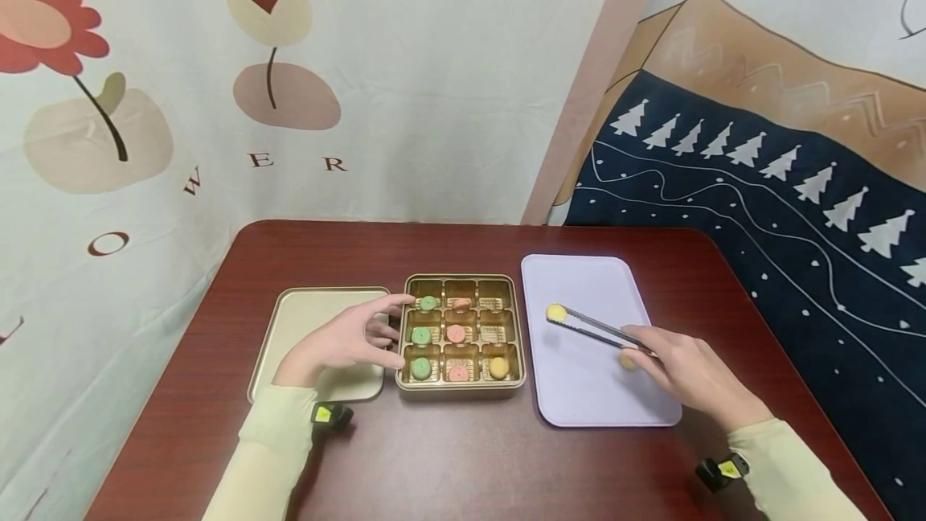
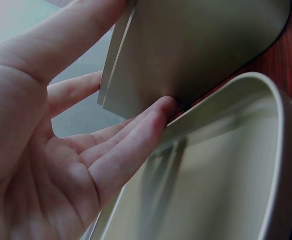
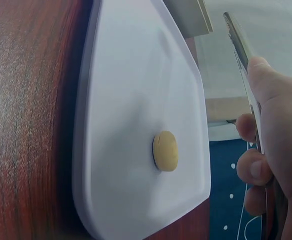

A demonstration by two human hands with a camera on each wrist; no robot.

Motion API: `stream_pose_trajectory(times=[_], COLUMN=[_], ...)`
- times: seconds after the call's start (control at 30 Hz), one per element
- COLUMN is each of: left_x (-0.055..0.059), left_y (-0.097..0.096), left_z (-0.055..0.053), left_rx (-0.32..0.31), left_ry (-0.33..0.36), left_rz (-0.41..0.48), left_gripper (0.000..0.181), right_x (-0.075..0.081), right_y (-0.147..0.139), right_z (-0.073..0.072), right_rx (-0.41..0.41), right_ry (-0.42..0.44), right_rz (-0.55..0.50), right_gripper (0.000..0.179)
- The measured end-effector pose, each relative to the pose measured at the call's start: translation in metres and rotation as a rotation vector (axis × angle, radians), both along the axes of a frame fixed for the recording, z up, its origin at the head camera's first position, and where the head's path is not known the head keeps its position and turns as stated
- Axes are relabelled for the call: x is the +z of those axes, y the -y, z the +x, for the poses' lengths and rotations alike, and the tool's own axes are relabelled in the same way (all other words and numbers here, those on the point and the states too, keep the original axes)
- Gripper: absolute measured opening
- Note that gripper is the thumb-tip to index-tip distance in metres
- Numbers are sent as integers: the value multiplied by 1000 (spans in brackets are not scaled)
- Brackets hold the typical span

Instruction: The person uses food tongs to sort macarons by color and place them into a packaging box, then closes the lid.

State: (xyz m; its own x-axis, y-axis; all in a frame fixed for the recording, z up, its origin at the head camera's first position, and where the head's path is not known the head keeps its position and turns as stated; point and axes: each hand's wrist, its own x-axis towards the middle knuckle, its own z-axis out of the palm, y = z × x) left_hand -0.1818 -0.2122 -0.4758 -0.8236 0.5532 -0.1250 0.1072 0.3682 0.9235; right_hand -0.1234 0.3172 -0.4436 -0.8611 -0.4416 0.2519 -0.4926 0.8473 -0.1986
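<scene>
1. One yellow macaron (image 1: 556,312) sits between the tips of the metal tongs (image 1: 600,326), over the far-left part of the lilac tray (image 1: 586,392). The right wrist view shows no macaron on the tray beneath the tips, so I judge this one to be lifted.
2. The right hand (image 1: 683,360) has its fingers and thumb closed round the tongs, squeezing the two arms near together.
3. The tongs' long axis runs from that hand leftward and slightly away from the person, so the gripped macaron lies on the box side of the hand.
4. The gold box (image 1: 463,386) stands just left of the tray; its right-hand column is the nearest to the tips. A yellow piece (image 1: 499,368) occupies that column's front compartment, closest to the person.
5. The left hand (image 1: 343,342) holds nothing; its fingers are loosely spread, index fingertip and thumb at the box's left side. The right hand is the nearer to the tray, the left to the box.
6. A second yellow macaron (image 3: 166,151) rests on the tray, below the right hand and partly hidden by it in the head view.
</scene>
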Motion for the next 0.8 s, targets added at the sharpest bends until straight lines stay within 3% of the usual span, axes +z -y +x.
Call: stream_pose_trajectory(times=[0.37,0.6,0.8], left_x=[1,1,1], left_y=[0,0,0], left_z=[0,0,1], left_rx=[2,1,1], left_ry=[9,7,0], left_rz=[-1,-4,-9], left_gripper=[99,99,100], right_x=[3,1,2], right_y=[17,34,51], right_z=[-8,-17,-24], right_rx=[64,168,231], right_ry=[8,-62,-57], right_rz=[1,-5,-9], right_gripper=[39,41,42])
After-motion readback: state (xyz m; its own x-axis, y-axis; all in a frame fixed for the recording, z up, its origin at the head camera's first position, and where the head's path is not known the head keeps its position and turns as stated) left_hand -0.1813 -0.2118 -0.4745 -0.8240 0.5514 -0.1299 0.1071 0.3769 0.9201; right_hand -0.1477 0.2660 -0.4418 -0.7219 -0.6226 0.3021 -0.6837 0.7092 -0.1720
